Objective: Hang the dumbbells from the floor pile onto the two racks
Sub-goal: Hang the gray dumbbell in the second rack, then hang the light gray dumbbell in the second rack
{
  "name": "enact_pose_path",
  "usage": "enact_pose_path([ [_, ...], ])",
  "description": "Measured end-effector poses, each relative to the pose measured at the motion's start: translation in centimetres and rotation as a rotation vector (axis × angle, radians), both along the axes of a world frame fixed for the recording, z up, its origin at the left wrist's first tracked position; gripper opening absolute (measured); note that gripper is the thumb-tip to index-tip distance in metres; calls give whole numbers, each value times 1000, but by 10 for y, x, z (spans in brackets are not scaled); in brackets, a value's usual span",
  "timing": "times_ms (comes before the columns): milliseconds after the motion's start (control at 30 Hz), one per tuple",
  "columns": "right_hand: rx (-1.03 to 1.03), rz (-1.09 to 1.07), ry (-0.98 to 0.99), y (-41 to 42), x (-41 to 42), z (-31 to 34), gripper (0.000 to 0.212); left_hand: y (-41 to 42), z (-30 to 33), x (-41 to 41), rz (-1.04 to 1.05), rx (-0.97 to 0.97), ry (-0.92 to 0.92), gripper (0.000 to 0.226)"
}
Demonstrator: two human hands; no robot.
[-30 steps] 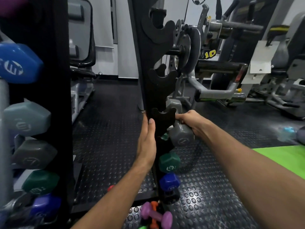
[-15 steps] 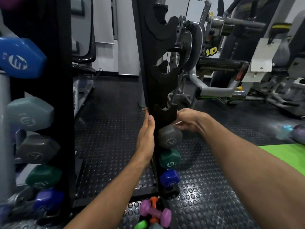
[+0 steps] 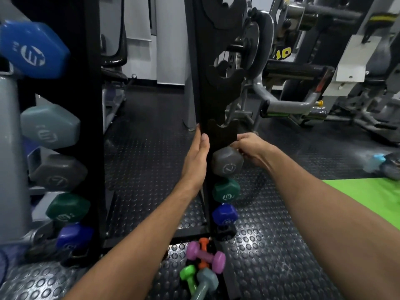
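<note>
On the far left rack (image 3: pixel 91 105) I count blue, pale grey, dark grey, green and purple dumbbells hung. My left hand (image 3: pixel 194 161) lies flat, fingers straight, bracing the middle rack (image 3: pixel 199 83). I judge the grey dumbbell (image 3: pixel 227 162) nearly seated under its cradle; my right hand (image 3: pixel 251 148) curls round its handle (hidden behind the post), so I'd settle it fully before letting go. Green and purple hang below; the floor pile (image 3: pixel 203 260) lies near
</note>
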State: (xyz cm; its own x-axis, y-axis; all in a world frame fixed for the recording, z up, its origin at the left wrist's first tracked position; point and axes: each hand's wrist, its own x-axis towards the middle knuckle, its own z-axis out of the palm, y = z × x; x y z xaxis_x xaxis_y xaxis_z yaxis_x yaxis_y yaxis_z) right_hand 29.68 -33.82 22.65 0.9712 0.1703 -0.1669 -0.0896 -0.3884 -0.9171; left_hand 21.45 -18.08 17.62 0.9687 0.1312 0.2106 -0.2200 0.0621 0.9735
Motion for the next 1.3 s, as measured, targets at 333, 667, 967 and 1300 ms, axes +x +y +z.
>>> enact_pose_path([
  [333,221,-611,-2,-39,-70,-173,15,31,-101,-30,136,323,350,39],
  [667,-287,-340,431,-35,-167,-348,24,30,-266,-152,-88,474,1160,70],
  [967,-392,-138,496,-26,-174,-399,45,11,-315,-190,-124,368,1288,91],
  [1300,-48,-232,569,-7,-181,-447,44,-13,-347,-194,-4,367,1242,98],
])
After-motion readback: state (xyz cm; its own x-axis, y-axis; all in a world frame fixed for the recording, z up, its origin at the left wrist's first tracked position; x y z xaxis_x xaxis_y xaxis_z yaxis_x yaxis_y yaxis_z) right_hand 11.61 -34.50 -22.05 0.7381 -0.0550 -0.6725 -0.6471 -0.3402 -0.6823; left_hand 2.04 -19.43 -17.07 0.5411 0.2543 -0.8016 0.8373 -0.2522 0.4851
